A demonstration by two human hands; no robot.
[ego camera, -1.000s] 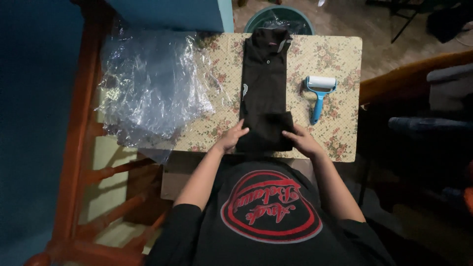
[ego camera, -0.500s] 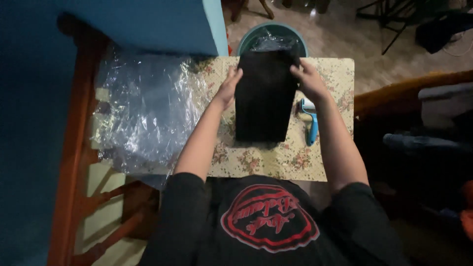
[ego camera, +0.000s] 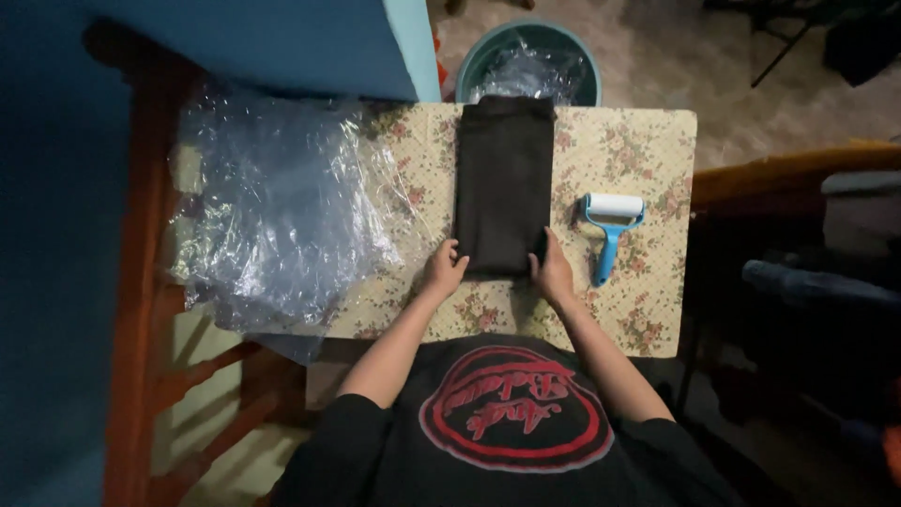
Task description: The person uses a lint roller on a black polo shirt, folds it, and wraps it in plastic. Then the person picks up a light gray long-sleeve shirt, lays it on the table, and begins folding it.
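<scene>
A dark folded garment (ego camera: 503,178) lies lengthwise in the middle of a floral-covered table (ego camera: 657,310). My left hand (ego camera: 443,268) rests at its near left corner, fingers on the cloth's edge. At the near right corner sits my right hand (ego camera: 552,269), thumb hooked over the fabric. Both hands grip the near end of the garment.
A pile of crumpled clear plastic bags (ego camera: 272,207) covers the table's left side. A blue-handled lint roller (ego camera: 610,225) lies to the right of the garment. A teal bin lined with plastic (ego camera: 529,64) stands beyond the table. A wooden chair frame (ego camera: 141,310) is at left.
My hands carried the near end of the garment to the far edge, folding it in half, and have come back to the near end of the now shorter fold.
</scene>
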